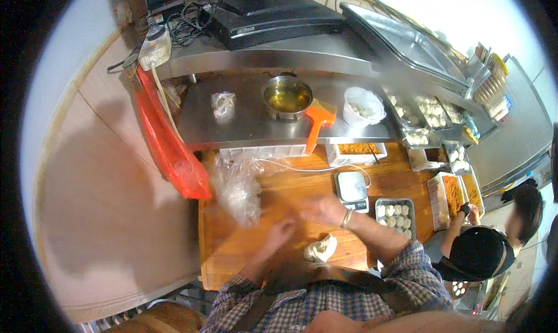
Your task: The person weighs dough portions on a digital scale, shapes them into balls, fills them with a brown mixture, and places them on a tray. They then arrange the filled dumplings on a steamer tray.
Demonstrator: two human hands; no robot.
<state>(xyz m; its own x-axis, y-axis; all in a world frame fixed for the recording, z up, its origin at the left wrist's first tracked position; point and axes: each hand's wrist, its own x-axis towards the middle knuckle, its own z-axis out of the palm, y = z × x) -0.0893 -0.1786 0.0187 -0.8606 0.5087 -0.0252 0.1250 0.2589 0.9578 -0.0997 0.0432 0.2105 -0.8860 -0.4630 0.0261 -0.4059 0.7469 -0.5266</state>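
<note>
Both of my hands are blurred over the wooden table. My left hand (281, 232) hovers low at the middle left; whether it holds anything cannot be made out. My right hand (324, 210), with a bracelet at the wrist, reaches in from the right just left of the digital scale (352, 187); its fingers are too blurred to read. A torn lump of white dough (321, 248) lies on the table near my body, below my right hand. Right of my right forearm, a metal tray (394, 202) holds rows of round dough pieces. A crumpled clear plastic bag (237, 193) lies beyond my left hand.
On the steel shelf (244, 130) stand a pot of yellow liquid (287, 98), an orange-handled brush (318, 124) and a white tub (362, 107). Containers of orange filling (451, 198) are at the right, where a co-worker (475, 250) is busy. A red plastic bag (174, 158) hangs at the left.
</note>
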